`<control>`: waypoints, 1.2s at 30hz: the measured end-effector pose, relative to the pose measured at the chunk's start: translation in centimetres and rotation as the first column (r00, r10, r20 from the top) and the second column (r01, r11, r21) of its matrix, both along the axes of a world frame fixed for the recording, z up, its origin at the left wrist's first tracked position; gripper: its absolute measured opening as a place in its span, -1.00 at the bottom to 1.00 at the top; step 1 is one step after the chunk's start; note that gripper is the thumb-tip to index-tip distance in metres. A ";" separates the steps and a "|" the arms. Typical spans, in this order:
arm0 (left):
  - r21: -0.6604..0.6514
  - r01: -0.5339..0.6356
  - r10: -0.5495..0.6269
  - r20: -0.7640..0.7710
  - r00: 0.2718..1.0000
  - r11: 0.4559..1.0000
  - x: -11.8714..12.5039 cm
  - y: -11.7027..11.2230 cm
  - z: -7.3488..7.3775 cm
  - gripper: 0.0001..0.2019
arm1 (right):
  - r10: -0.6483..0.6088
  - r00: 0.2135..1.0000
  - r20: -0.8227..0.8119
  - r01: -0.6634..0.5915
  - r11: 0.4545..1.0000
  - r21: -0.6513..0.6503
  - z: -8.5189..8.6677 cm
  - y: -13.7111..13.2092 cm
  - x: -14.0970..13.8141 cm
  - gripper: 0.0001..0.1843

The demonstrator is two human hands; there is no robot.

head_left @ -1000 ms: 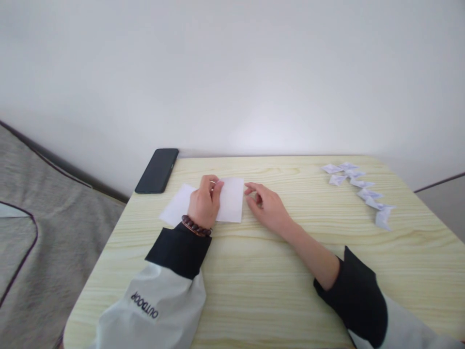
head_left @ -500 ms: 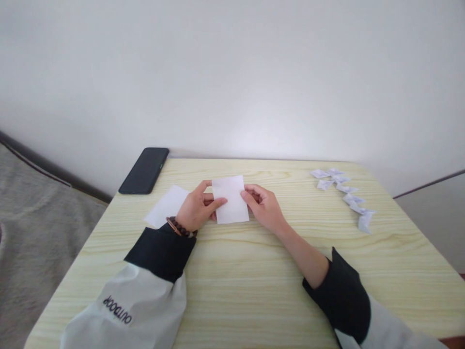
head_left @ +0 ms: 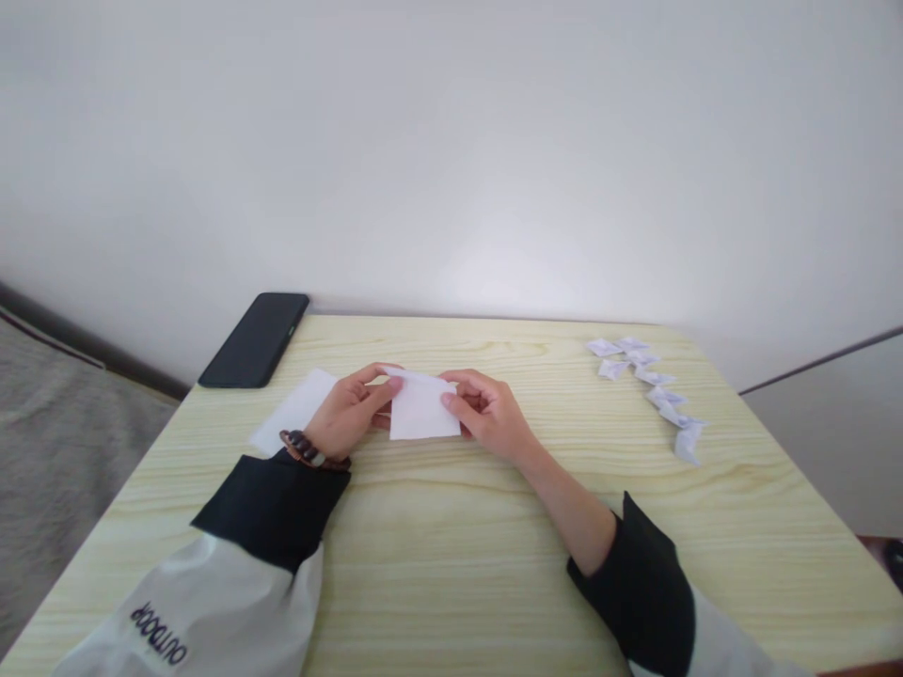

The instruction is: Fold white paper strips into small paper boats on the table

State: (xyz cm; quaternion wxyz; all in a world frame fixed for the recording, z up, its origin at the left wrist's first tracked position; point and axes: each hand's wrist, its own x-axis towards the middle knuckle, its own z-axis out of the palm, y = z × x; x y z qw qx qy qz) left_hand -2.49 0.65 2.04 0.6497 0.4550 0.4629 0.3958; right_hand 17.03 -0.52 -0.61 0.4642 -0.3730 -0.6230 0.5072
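Observation:
Both of my hands hold one small white sheet of paper (head_left: pixel 421 414) just above the light wooden table (head_left: pixel 451 527). My left hand (head_left: pixel 345 418), with a bead bracelet on its wrist, pinches the sheet's left edge. My right hand (head_left: pixel 486 414) pinches the right edge. The sheet's far edge curls over toward me. A second flat white sheet (head_left: pixel 291 418) lies on the table under and left of my left hand.
A black phone (head_left: pixel 255 352) lies face up at the table's far left corner. Several small folded paper shapes (head_left: pixel 653 387) lie in a row at the far right. A plain wall stands right behind the table, and grey fabric lies off its left side.
My left hand lifted the sheet off the stack, my right hand took its other edge, and the far edge now bends toward me. The camera view has shifted slightly.

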 end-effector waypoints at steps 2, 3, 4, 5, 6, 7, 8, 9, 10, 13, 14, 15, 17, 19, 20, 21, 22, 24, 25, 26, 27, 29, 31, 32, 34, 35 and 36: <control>-0.116 0.111 -0.095 0.134 0.986 0.987 0.2 -0.1 0.2 -0.49 | -0.053 0.998 0.028 0.052 0.998 0.029 0.2 0.0 0.1 -0.80; -0.170 0.169 -0.139 0.173 0.975 0.971 0.3 -0.1 0.3 -0.43 | -0.072 0.997 0.036 0.070 0.997 0.046 0.2 0.0 0.1 -0.80; -0.178 0.171 -0.136 0.194 0.972 0.969 0.4 -0.2 0.4 -0.38 | -0.087 0.995 0.044 0.084 0.994 0.063 0.3 -0.1 0.1 -0.78; -0.187 0.175 -0.138 0.195 0.971 0.967 0.5 -0.2 0.5 -0.33 | -0.099 0.994 0.051 0.095 0.992 0.078 0.3 -0.1 0.1 -0.77; -0.184 0.163 -0.131 0.173 0.976 0.969 0.6 -0.3 0.5 -0.31 | -0.107 0.992 0.061 0.101 0.991 0.090 0.3 -0.1 0.0 -0.75; -0.167 0.144 -0.121 0.139 0.983 0.975 0.7 -0.3 0.4 -0.32 | -0.110 0.991 0.071 0.103 0.990 0.100 0.4 -0.1 0.0 -0.75; -0.144 0.127 -0.114 0.092 0.989 0.981 0.8 -0.4 0.3 -0.36 | -0.112 0.990 0.082 0.103 0.989 0.107 0.4 -0.1 0.0 -0.74; -0.113 0.110 -0.105 0.049 0.993 0.987 0.9 -0.4 0.2 -0.39 | -0.107 0.990 0.095 0.097 0.989 0.112 0.4 -0.1 -0.1 -0.74; -0.081 0.098 -0.097 0.015 0.995 0.992 1.0 -0.5 0.1 -0.42 | -0.101 0.989 0.106 0.089 0.990 0.113 0.4 -0.1 -0.1 -0.74; -0.016 0.072 -0.072 -0.019 0.997 0.997 1.2 -0.6 -0.1 -0.48 | -0.071 0.989 0.127 0.058 0.993 0.103 0.4 -0.1 -0.1 -0.76; -0.007 0.063 -0.063 -0.023 0.998 0.998 1.3 -0.6 -0.2 -0.50 | -0.056 0.990 0.129 0.044 0.995 0.092 0.4 -0.2 -0.1 -0.77; -0.001 0.055 -0.056 -0.027 0.998 0.998 1.3 -0.6 -0.2 -0.52 | -0.036 0.991 0.127 0.026 0.997 0.079 0.4 -0.2 -0.1 -0.78; 0.005 0.036 -0.036 -0.025 0.999 0.999 1.3 -0.5 -0.2 -0.55 | 0.006 0.994 0.105 -0.010 0.999 0.039 0.4 -0.3 -0.1 -0.81; -0.015 0.039 -0.039 0.017 0.999 0.999 1.2 -0.4 -0.2 -0.55 | 0.021 0.998 0.062 -0.020 1.000 -0.024 0.4 -0.3 -0.2 -0.82; -0.043 0.049 -0.046 0.054 0.997 0.998 1.1 -0.4 -0.2 -0.52 | 0.006 0.999 0.039 -0.003 0.998 -0.062 0.4 -0.3 -0.2 -0.80; -0.079 0.061 -0.053 0.093 0.994 0.995 1.1 -0.4 -0.2 -0.48 | -0.022 1.000 0.019 0.024 0.995 -0.101 0.4 -0.3 -0.2 -0.78; -0.113 0.073 -0.059 0.123 0.991 0.991 1.1 -0.4 -0.2 -0.44 | -0.056 0.998 0.003 0.056 0.989 -0.135 0.4 -0.3 -0.3 -0.75; -0.148 0.084 -0.062 0.144 0.988 0.985 1.1 -0.4 -0.1 -0.43 | -0.105 0.994 -0.013 0.101 0.981 -0.167 0.4 -0.2 -0.3 -0.71; -0.149 0.083 -0.062 0.136 0.989 0.985 1.2 -0.4 0.0 -0.46 | -0.111 0.994 -0.014 0.107 0.981 -0.161 0.4 -0.2 -0.3 -0.69; -0.143 0.083 -0.065 0.123 0.990 0.986 1.2 -0.5 0.1 -0.49 | -0.108 0.994 -0.012 0.105 0.984 -0.146 0.4 -0.2 -0.3 -0.69; -0.138 0.084 -0.069 0.112 0.991 0.987 1.3 -0.5 0.1 -0.52 | -0.100 0.995 -0.004 0.099 0.987 -0.126 0.3 -0.2 -0.3 -0.68; -0.143 0.088 -0.073 0.104 0.992 0.986 1.3 -0.5 0.2 -0.54 | -0.093 0.996 0.011 0.093 0.993 -0.076 0.3 -0.2 -0.3 -0.69; -0.151 0.093 -0.076 0.116 0.990 0.984 1.3 -0.5 0.1 -0.51 | -0.095 0.995 0.020 0.096 0.995 -0.027 0.3 -0.2 -0.2 -0.72; -0.152 0.096 -0.076 0.130 0.989 0.984 1.2 -0.5 0.1 -0.49 | -0.090 0.996 0.026 0.090 0.996 -0.003 0.3 -0.2 -0.2 -0.74; -0.144 0.099 -0.076 0.158 0.984 0.985 1.0 -0.4 0.0 -0.44 | -0.069 0.996 0.049 0.066 0.996 0.058 0.3 -0.3 0.0 -0.77; -0.131 0.093 -0.071 0.161 0.984 0.987 1.0 -0.4 0.0 -0.44 | -0.054 0.997 0.063 0.048 0.994 0.093 0.3 -0.3 0.1 -0.76; -0.111 0.084 -0.067 0.150 0.986 0.990 0.9 -0.5 -0.1 -0.46 | -0.039 0.996 0.080 0.028 0.992 0.126 0.4 -0.3 0.2 -0.73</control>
